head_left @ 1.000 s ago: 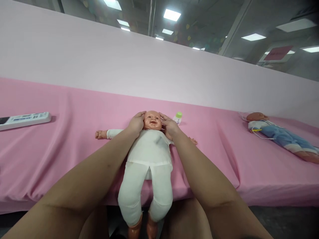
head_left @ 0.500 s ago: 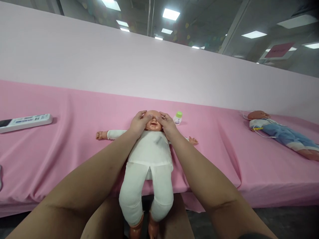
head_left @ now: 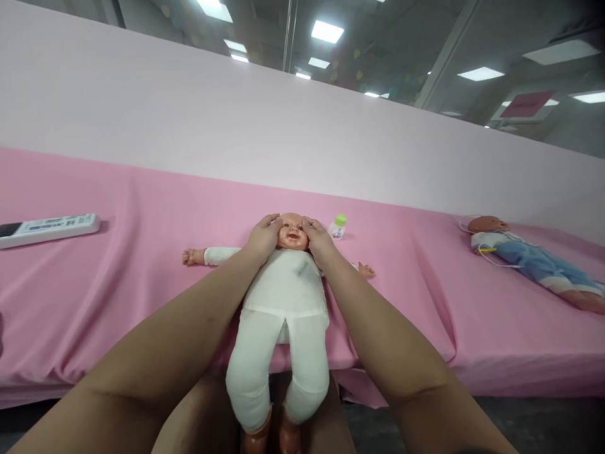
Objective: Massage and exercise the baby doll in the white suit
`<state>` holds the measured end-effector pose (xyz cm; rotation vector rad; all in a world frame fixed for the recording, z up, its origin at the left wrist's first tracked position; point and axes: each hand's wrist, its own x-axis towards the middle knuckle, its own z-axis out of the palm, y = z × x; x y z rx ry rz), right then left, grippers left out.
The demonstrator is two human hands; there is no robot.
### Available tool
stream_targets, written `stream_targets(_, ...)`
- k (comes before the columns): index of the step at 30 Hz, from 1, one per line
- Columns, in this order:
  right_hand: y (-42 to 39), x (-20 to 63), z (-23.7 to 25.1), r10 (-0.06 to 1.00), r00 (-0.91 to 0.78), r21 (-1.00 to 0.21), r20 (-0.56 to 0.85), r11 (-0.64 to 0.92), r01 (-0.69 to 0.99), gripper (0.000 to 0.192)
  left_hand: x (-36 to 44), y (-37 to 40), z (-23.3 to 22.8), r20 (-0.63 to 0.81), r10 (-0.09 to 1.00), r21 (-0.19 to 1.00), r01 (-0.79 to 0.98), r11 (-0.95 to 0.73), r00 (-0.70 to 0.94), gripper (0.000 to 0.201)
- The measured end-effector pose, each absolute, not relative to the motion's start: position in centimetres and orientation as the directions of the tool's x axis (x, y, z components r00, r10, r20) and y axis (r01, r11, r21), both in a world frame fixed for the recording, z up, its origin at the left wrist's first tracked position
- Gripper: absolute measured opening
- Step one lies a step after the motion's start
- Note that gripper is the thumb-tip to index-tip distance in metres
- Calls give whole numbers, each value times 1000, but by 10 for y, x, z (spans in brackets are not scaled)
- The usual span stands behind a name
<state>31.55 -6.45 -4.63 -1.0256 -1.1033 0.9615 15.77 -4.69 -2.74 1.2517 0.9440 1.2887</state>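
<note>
White-clothed plastic baby doll lies face-up on pink-draped counter, legs over edge. Left hand and right hand, open, cup its cheeks; thumbs have slid off the eyes since half a second ago, face uncovered.

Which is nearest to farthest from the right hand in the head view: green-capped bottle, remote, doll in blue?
From the right hand:
1. Green-capped bottle, just beyond the hand on its right.
2. Doll in blue, far right on the pink cloth.
3. Remote, far left edge.
</note>
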Motion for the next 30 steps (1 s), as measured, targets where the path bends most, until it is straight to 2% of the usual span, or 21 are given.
stream_targets(5, -70, 320, -40, 983, 116, -971, 144, 163, -175, 43, 158, -47, -24, 88, 992, 975, -212, -67, 90, 36)
stream_targets(8, -77, 327, -34, 998, 4, -972, 63, 62, -226, 52, 155, -47, -23, 60, 993, 970, -241, -34, 100, 37)
stream_targets(12, -84, 332, -28, 994, -92, -961, 51, 23, -277, 61, 150, -43, -25, -25, 992, 969, -240, 55, 125, 31)
stream_targets(16, -85, 329, -28, 998, -42, -955, 43, 29, -295, 57, 148, -45, -22, -18, 995, 974, -222, 40, 101, 22)
stream_targets(19, -84, 323, -28, 997, 1, -966, 72, 70, -250, 55, 149, -52, -18, 83, 982, 969, -242, -39, 171, 32)
stream_targets(21, -85, 319, -29, 993, 34, -970, 113, 117, -215, 60, 149, -55, -17, 117, 967, 966, -252, -58, 227, 41)
stream_targets(26, -85, 310, -29, 967, 146, -969, 209, 225, -106, 69, 153, -53, -20, 86, 977, 984, -168, -54, 194, 60)
stream_targets(30, -80, 308, -30, 968, 188, -974, 167, 192, -122, 61, 157, -48, -24, 69, 985, 995, -80, -57, 159, 58)
